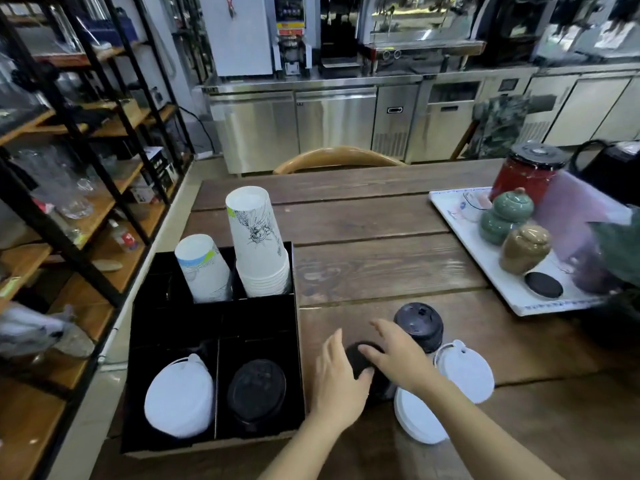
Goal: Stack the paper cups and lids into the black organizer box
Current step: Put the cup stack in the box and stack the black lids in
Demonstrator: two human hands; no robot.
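The black organizer box (pixel 214 327) stands at the table's left. Its back compartments hold two upside-down stacks of paper cups, a short one (pixel 202 268) and a tall one (pixel 258 244). White lids (pixel 180 396) fill the front left compartment, black lids (pixel 257 393) the front right. Just right of the box, my left hand (pixel 337 379) and my right hand (pixel 398 355) close together around a stack of black lids (pixel 356 358) on the table. Behind it stands another black lid stack (pixel 419 325). White lids (pixel 464 370) and more white lids (pixel 415 420) lie beside my right forearm.
A white tray (pixel 460 223) at the right carries small ceramic jars, a red canister and a loose black lid (pixel 543 285). A chair back (pixel 337 159) rises behind the wooden table (pixel 363 216). Shelving (pixel 69 168) runs along the left.
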